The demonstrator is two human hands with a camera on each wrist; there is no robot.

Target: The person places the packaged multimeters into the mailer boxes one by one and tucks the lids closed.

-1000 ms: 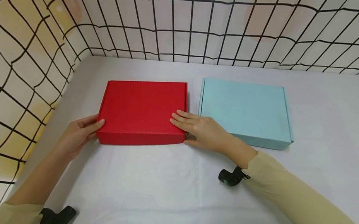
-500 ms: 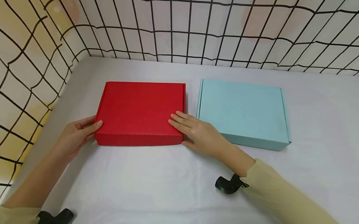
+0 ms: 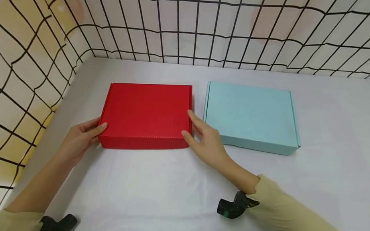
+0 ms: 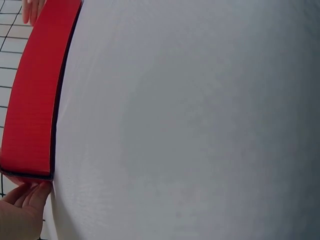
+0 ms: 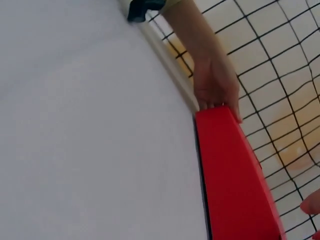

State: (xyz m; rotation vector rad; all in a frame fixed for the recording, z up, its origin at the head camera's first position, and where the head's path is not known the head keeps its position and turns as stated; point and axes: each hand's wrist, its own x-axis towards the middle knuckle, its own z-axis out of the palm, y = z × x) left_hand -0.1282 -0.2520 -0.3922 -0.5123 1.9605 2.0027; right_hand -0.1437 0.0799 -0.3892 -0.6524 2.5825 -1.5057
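Observation:
A closed red cardboard box [image 3: 147,111] lies on the white tabletop, slightly turned. At its near left corner, my left hand [image 3: 79,141] grips it, the thumb above and the fingers at the side. My right hand [image 3: 207,143] is at the box's right edge, thumb and forefinger extended and apart; its other fingers are mostly hidden. In the right wrist view, only a fingertip [image 5: 312,202] of that hand shows, by the red box [image 5: 235,175]. Just right of the red box lies a closed light blue box [image 3: 252,112].
Black wire mesh [image 3: 198,32] borders the far and left sides of the table [image 3: 142,201]. Black wrist cameras hang below both sleeves, the right one [image 3: 234,206] close above the cloth. A narrow gap separates the two boxes.
My right hand has drawn back from lying flat over the red box's top to its right edge, thumb and forefinger now spread. The left hand keeps its grip; both boxes stay put.

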